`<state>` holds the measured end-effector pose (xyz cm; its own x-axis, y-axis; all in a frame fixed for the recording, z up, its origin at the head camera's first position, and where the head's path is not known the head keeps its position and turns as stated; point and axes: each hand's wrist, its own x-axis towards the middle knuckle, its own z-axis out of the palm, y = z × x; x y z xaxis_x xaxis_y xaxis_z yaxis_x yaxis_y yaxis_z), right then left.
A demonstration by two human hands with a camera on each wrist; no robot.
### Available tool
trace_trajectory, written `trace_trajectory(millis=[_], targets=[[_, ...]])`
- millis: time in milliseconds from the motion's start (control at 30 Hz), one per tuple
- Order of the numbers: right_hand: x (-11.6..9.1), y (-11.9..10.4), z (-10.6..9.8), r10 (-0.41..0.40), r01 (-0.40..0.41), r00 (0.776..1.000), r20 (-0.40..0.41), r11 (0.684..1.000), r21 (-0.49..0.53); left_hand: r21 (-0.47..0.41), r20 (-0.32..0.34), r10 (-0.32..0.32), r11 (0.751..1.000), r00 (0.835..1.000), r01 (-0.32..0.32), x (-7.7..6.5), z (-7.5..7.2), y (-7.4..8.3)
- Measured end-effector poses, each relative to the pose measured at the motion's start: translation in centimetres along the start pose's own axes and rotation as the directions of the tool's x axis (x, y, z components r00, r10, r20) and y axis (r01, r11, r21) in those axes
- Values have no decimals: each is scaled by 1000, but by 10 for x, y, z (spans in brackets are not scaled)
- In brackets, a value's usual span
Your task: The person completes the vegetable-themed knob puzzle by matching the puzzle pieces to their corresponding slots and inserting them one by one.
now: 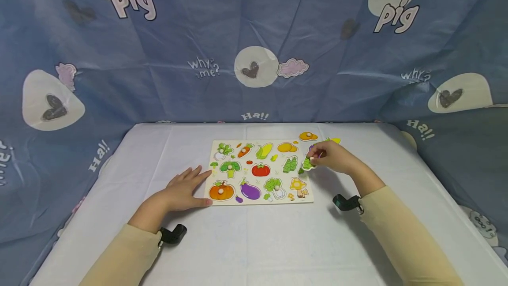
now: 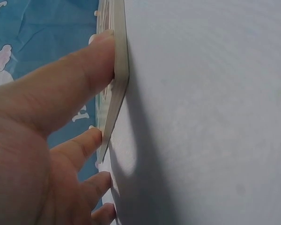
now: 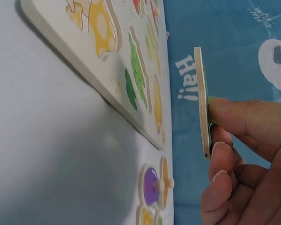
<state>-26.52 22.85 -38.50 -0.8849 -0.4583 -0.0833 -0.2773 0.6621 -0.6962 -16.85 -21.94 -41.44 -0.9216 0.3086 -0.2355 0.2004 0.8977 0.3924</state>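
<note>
A wooden vegetable puzzle board (image 1: 254, 144) lies flat on the white table. My left hand (image 1: 183, 191) is spread at its left side, thumb at the lower left corner and index fingertip on the left edge; in the left wrist view the thumb (image 2: 79, 70) presses against the board. My right hand (image 1: 331, 157) pinches a green vegetable puzzle piece (image 1: 307, 163) by its middle, over the board's right edge. Edge-on in the right wrist view, this thin piece (image 3: 202, 103) is held up off the table. The green leafy recess (image 1: 290, 165) sits just left of it.
Knobbed pumpkin (image 1: 221, 191), broccoli (image 1: 230, 169) and cabbage (image 1: 274, 185) pieces sit in the board. Loose potato (image 1: 307, 136), corn (image 1: 335, 140) and eggplant (image 3: 151, 185) pieces lie beyond its right side, partly behind my right hand. A blue printed curtain (image 1: 254, 100) hangs behind the table.
</note>
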Motion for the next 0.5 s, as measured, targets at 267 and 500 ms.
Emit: trace_trajectory(millis=[267,500], targets=[[11,-6,13,4,-5,1000,21,999,46,-4,3,-6,1000,1000,6,2,2,-4],[19,-12,21,4,-5,1000,29,1000,25,-2,0,-2,1000,1000,2,3,3,-3]])
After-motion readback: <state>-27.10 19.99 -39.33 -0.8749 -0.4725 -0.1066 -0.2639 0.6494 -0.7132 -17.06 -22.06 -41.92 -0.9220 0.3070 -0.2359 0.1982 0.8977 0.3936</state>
